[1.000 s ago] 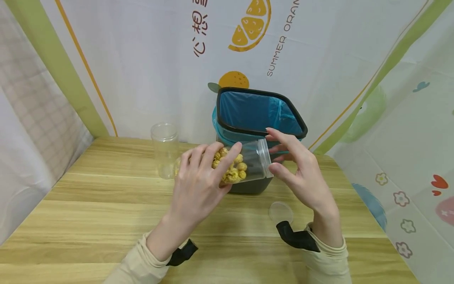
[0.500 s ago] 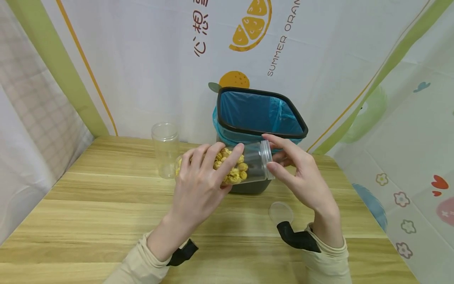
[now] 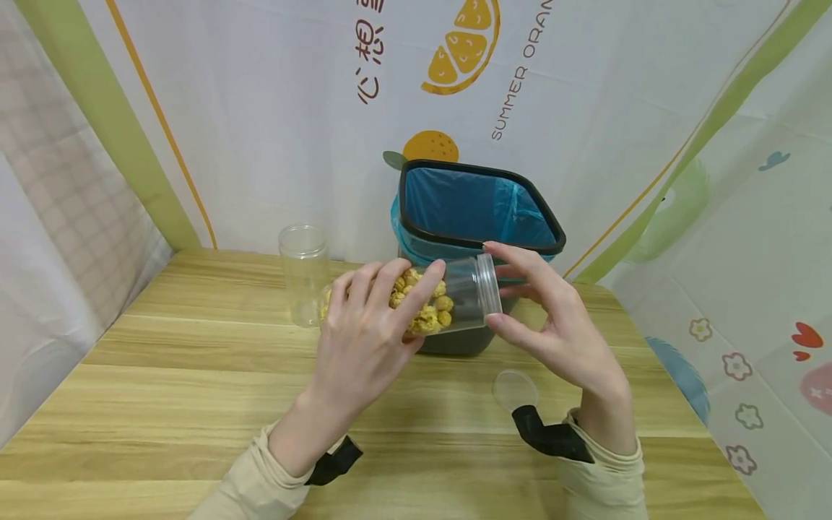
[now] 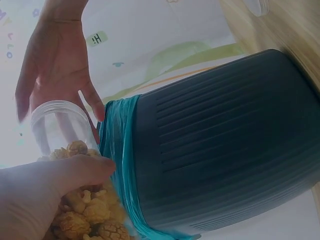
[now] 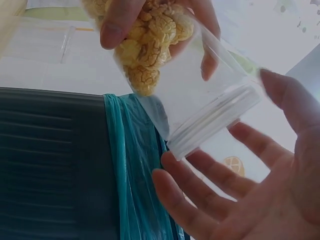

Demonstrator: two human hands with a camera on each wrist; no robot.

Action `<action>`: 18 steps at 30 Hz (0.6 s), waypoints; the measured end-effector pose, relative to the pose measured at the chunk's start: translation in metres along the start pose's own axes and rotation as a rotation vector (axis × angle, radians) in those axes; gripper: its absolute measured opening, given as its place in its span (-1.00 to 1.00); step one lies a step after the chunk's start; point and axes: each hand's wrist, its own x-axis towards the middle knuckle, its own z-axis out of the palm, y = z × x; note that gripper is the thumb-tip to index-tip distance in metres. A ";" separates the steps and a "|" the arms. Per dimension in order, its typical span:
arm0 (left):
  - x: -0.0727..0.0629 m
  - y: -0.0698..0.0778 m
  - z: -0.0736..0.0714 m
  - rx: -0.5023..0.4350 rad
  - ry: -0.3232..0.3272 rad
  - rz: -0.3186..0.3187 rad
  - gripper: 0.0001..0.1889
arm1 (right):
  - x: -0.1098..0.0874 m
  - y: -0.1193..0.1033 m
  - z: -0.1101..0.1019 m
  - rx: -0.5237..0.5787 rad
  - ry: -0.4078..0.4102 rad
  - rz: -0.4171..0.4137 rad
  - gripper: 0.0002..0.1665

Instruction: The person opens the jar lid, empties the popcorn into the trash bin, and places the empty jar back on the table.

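The left forearm [image 3: 308,433] and right forearm [image 3: 604,426] extend forward from the bottom of the head view, their 2 hands apart. The left hand [image 3: 360,339] is back upward in a curled grip, 3 fingers [image 3: 386,285] close together, the index finger [image 3: 421,296] set off from them. The right hand [image 3: 562,318] turns its palm toward the left, fingers spread and loosely bent, thumb [image 5: 290,97] well apart from them.

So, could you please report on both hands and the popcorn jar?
Left hand gripping popcorn jar, held sideways. Right hand at jar's rim, contact unclear. Bin close behind, nothing visibly blocking.
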 end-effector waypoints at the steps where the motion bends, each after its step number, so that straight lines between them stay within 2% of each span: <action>1: 0.000 0.000 0.000 0.003 0.001 0.002 0.00 | 0.000 0.001 0.000 0.004 0.011 0.004 -0.14; 5: 0.000 0.001 0.002 0.047 0.025 0.028 -0.01 | 0.000 0.003 0.003 -0.019 0.073 0.047 -0.30; 8: 0.000 0.002 0.002 0.105 0.048 0.057 -0.03 | 0.000 0.004 0.005 -0.058 0.101 0.085 -0.34; 14: 0.000 0.003 0.001 0.137 0.063 0.082 -0.06 | 0.001 0.003 0.006 -0.077 0.078 0.115 -0.46; 18: -0.001 0.002 0.002 0.115 0.054 0.070 -0.05 | 0.001 0.001 0.004 -0.068 0.041 0.121 -0.42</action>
